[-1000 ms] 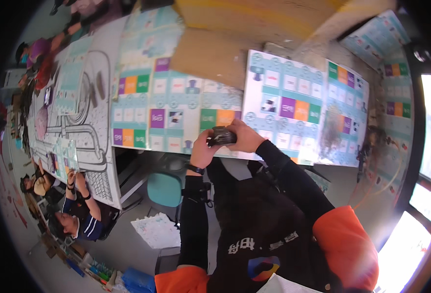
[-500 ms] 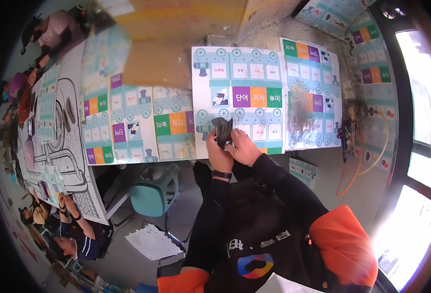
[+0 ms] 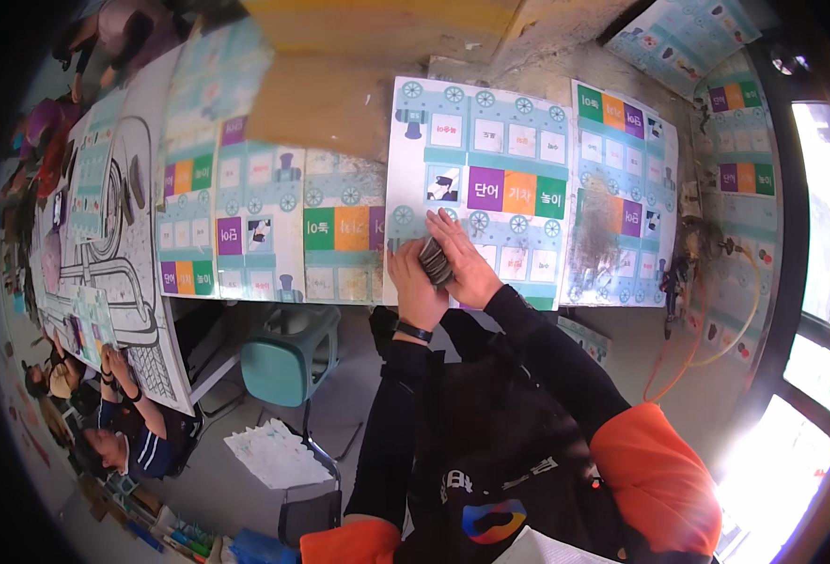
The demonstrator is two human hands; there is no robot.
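A small stack of thin dark pieces [image 3: 437,262] is clasped between my two hands; what kind they are I cannot make out. My left hand [image 3: 417,287] wraps round the stack from the left, its wrist wearing a black band. My right hand [image 3: 469,268] presses on it from the right, fingers long and close together. Both hands are over the near part of a printed board [image 3: 415,216] in white and light blue, with train wheels and purple, orange and green blocks.
Similar printed boards [image 3: 622,169] lie to the right and left. A brown cardboard piece [image 3: 321,108] covers part of the table behind. Below stand a teal stool [image 3: 276,368] and a chair with white papers [image 3: 279,454]. A co-worker [image 3: 142,437] sits at far left; an orange hose [image 3: 664,385] hangs at right.
The pieces, fanned upright before, are now squared into a compact stack. My right hand has moved up and flattened along its side. The whole view has shifted slightly.
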